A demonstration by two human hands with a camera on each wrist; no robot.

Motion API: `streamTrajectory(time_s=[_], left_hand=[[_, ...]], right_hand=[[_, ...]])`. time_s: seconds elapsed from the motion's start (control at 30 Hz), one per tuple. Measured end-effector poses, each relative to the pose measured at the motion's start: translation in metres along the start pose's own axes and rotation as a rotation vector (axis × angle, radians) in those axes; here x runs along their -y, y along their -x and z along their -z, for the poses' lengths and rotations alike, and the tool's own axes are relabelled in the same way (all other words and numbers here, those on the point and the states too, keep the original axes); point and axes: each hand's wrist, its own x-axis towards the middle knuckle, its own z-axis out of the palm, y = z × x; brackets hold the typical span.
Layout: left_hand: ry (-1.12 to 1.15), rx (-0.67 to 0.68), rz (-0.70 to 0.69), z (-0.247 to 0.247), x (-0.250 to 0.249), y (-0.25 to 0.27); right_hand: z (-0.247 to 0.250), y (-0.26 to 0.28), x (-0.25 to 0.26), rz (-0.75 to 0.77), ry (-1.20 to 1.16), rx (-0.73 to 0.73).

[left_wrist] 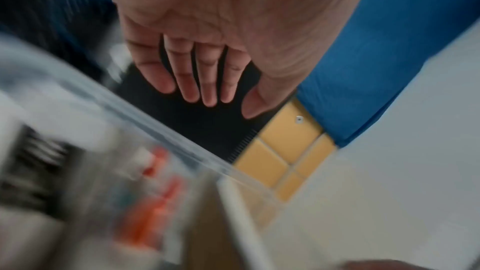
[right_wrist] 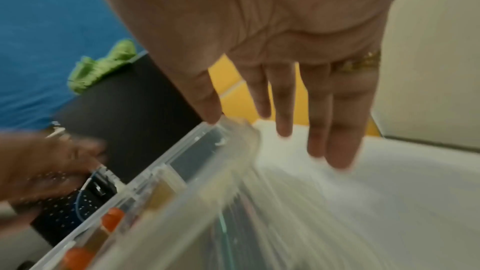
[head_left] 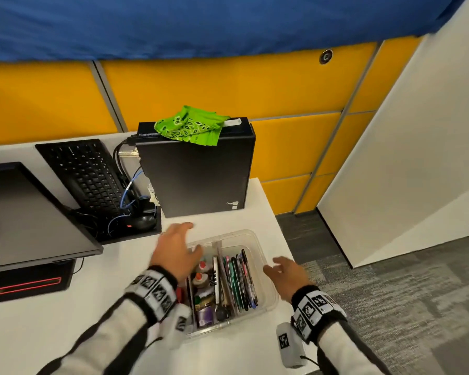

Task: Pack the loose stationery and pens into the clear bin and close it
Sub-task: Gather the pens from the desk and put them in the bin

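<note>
Mostly packed already: pens (head_left: 241, 280) and small bottles (head_left: 201, 277) lying in the clear bin (head_left: 266, 269) on the counter (head_left: 52, 334). No lid visible (closing still left). Left hand (head_left: 178, 251) and right hand (head_left: 287, 277) spread wide, empty, flanking the bin.

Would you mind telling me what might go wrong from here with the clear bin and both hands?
1. The clear plastic bin sits near the white desk's right edge; a nudge from the right hand might tip it off.
2. The left hand hovers over orange-capped bottles and could knock them.
</note>
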Motion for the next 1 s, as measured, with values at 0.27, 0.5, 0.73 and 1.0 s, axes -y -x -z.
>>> streamTrajectory(time_s=[0.27,0.5,0.73,1.0], left_hand=[[0.306,0.313,0.586,0.013,0.095,0.055],[0.396,0.063,0.529,0.081,0.141,0.094],[0.226,-0.101,0.535,0.170,0.219,0.135],[-0.017,-0.053,0.645,0.182,0.316,0.160]], right_hand=[[-0.017,0.006,0.015,0.124,0.055,0.105],[-0.067,0.042,0.064,0.330,0.028,0.136],[-0.160,0.084,0.119,0.486,-0.081,0.289],[-0.273,0.099,0.117,0.343,-0.026,0.438]])
